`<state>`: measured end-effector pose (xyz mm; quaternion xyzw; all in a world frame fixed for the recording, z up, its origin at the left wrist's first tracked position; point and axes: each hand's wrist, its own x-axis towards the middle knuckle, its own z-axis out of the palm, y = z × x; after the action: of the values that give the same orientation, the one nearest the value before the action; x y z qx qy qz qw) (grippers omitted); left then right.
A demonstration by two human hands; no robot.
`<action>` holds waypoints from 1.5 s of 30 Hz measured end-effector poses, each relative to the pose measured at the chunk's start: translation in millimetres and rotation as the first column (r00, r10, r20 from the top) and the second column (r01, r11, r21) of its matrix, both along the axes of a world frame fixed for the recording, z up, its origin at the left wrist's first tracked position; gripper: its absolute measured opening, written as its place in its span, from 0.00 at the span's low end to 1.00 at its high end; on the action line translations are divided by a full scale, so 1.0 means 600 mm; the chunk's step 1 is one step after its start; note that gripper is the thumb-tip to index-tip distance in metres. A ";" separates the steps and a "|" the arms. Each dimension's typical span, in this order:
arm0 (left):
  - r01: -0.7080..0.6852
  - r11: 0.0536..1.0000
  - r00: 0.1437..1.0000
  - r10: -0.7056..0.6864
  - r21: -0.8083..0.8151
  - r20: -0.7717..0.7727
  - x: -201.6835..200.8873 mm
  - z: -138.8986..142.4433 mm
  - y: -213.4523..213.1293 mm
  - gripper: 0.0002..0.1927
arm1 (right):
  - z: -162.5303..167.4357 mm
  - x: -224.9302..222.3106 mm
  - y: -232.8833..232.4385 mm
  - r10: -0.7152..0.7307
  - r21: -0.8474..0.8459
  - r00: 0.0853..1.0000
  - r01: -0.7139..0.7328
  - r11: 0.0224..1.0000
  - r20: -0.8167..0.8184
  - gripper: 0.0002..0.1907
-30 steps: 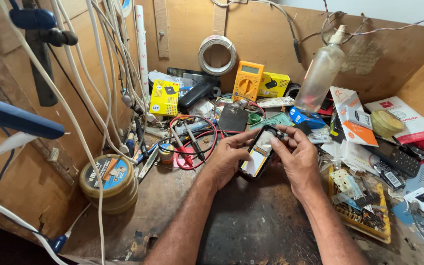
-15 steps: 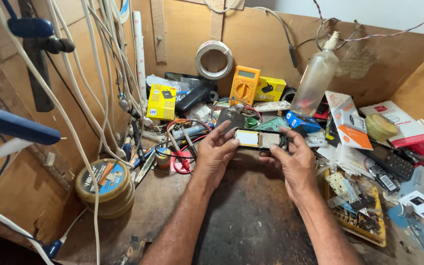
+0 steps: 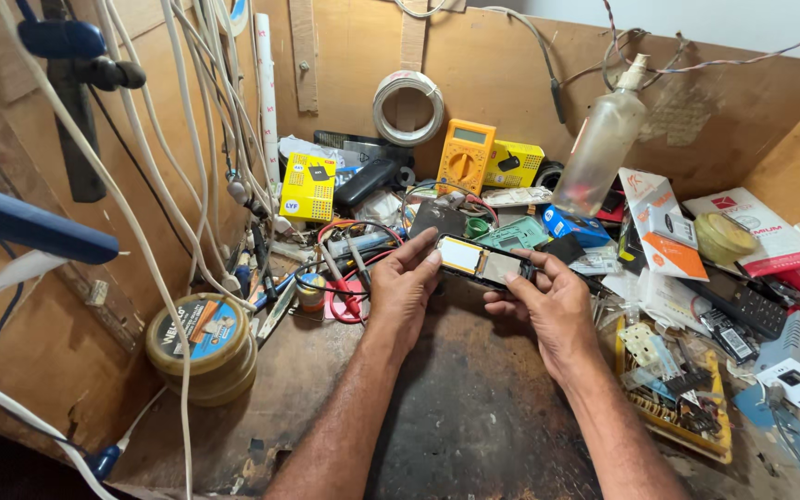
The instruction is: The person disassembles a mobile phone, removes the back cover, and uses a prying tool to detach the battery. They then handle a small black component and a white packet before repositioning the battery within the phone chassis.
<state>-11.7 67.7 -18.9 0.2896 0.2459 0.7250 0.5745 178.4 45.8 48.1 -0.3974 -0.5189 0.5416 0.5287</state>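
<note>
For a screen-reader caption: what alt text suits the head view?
Two bare hands, left hand and right hand, hold a small opened phone level between them over a dark, worn workbench. Behind lie a yellow multimeter, a plastic bottle and tangled wires.

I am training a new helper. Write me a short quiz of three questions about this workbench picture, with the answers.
1. True or false: both hands hold the small opened phone above the bench.
2. Which stands nearest the left hand? A) clear plastic bottle B) red and black probe leads C) roll of white wire
3. Fill in: the yellow multimeter leans against the ____ back wall.

Key
1. True; the right hand grips the other end.
2. B
3. wooden
</note>
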 end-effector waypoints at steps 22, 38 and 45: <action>-0.036 0.999 0.987 0.040 0.026 -0.158 0.011 0.010 -0.013 0.40 | -0.015 -0.003 0.005 -0.060 0.047 0.985 0.053 0.997 0.161 0.15; -0.059 0.998 0.984 0.061 0.019 -0.168 0.012 0.029 -0.024 0.25 | -0.017 -0.013 -0.005 -0.245 0.341 0.848 0.081 0.936 0.471 0.13; -0.077 0.997 0.972 0.079 0.021 -0.222 0.014 0.030 -0.024 0.24 | -0.009 -0.010 -0.014 -0.314 0.443 0.757 0.037 0.896 0.573 0.07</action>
<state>-3.1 53.1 -0.8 0.3629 0.3154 0.7114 0.5125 172.3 37.7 42.6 -0.4853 -0.7254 0.2037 0.4437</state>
